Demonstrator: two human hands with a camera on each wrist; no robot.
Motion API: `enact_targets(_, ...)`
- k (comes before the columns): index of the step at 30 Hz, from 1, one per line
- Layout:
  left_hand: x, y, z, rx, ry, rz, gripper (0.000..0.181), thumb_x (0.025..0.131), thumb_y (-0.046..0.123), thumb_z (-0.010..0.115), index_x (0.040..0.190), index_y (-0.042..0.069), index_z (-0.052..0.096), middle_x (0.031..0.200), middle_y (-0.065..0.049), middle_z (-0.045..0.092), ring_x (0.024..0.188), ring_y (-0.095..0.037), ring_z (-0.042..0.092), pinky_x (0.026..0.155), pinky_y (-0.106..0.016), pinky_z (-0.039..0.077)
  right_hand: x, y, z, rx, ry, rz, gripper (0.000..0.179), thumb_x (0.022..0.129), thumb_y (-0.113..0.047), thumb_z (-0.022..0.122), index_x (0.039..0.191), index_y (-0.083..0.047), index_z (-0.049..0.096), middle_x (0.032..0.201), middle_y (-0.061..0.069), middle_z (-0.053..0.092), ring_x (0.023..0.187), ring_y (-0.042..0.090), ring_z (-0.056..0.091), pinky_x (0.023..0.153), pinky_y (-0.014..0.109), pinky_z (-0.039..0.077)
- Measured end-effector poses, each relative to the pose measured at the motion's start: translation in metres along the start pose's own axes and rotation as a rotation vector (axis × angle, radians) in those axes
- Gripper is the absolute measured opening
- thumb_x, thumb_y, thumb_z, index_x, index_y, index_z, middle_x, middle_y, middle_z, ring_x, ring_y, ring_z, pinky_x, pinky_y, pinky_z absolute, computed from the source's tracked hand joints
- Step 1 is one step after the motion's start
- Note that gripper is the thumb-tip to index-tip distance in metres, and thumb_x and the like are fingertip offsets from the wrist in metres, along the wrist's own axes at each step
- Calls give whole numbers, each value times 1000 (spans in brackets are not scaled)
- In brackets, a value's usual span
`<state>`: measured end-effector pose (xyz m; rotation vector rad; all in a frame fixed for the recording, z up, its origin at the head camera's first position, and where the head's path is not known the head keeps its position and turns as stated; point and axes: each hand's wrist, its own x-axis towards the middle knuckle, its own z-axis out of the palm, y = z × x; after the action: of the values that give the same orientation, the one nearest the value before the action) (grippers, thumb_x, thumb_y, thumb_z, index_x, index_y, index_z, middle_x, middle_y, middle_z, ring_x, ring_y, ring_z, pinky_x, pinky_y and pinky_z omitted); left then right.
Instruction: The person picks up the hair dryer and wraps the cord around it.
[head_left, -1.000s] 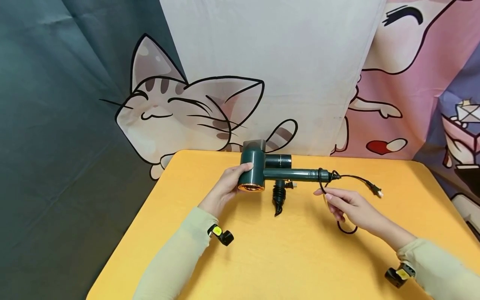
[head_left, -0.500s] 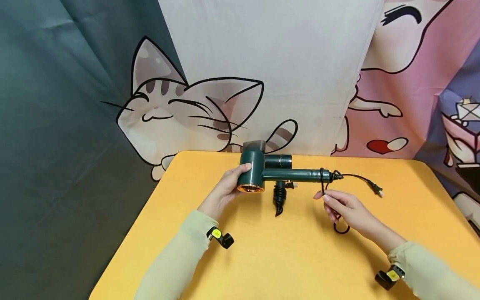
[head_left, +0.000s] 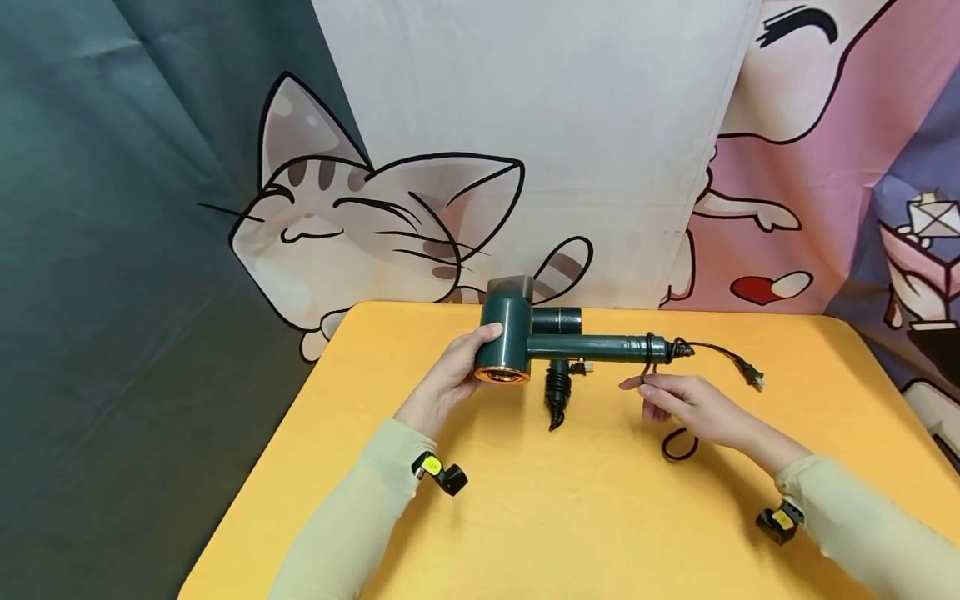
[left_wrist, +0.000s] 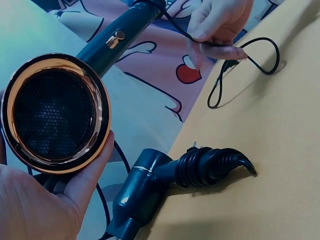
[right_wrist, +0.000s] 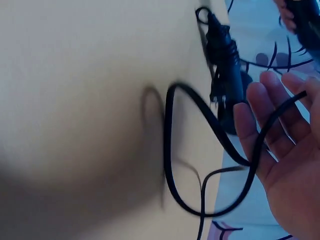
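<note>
While your left hand [head_left: 452, 369] grips the barrel of the green hair dryer [head_left: 506, 333], your right hand [head_left: 690, 407] pinches its black cord [right_wrist: 168, 135] between thumb and index, just below the handle end. Other right fingers: loosely bent, per right wrist view. Dryer's at centre of the head frame, over the yellow table [head_left: 585, 517], handle pointing right, copper-coloured ring at the barrel's lower end. Cord's wrapped round the handle end; one loop hangs under your right hand, plug [head_left: 752, 377] juts out right of centre. Second dryer [head_left: 557, 322] lies behind, partly hidden, cord wound round its handle. Cat-print backdrop [head_left: 600, 100] fills the upper frame.
</note>
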<state>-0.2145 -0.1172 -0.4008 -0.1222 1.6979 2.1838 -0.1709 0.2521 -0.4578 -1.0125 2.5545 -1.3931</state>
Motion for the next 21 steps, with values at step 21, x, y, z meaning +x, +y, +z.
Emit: enact_targets(21, -9, 1, -7, 91, -165, 8, 72, 94, 35, 60, 147, -12, 49, 109, -13, 70, 90, -19, 71, 76, -32, 62, 31, 4, -74, -25, -197, 222, 27, 108, -4, 60, 131, 2, 72, 77, 3, 71, 52, 19, 62, 46, 36, 57)
